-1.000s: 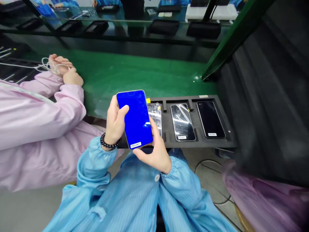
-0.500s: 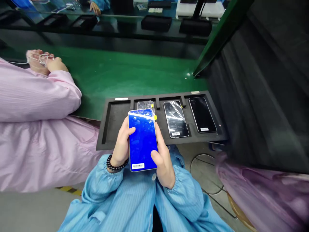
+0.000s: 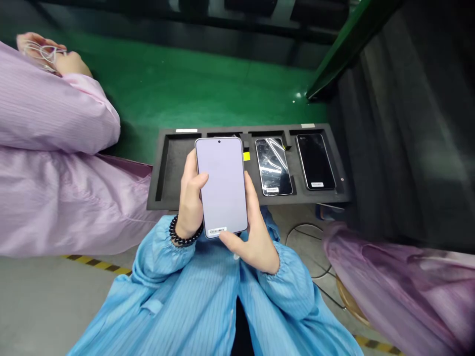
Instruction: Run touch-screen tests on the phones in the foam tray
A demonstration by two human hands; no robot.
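Observation:
Between my two hands is a smartphone (image 3: 224,185), its screen lit a pale lavender white, with a small barcode label near its lower edge. My left hand (image 3: 192,195) wraps the phone's left side, thumb over the screen's edge. On the other side my right hand (image 3: 254,232) supports the right edge, and its thumb lies by the bottom of the screen near the label. A yellow tab (image 3: 246,156) sticks out beside the phone's upper right. Behind the phone lies a black tray (image 3: 178,173), whose second compartment is mostly hidden by it.
Two dark-screened phones lie in the tray: one with glare (image 3: 273,168), another (image 3: 316,162) at the right end. The tray rests at the edge of a green table (image 3: 185,89). At left, a co-worker's hands (image 3: 55,57) hold a white cable. A green post (image 3: 334,54) stands behind right.
The phone's screen has gone from solid blue to pale white. My right thumb has moved down and left to the screen's bottom. The view has tipped downward.

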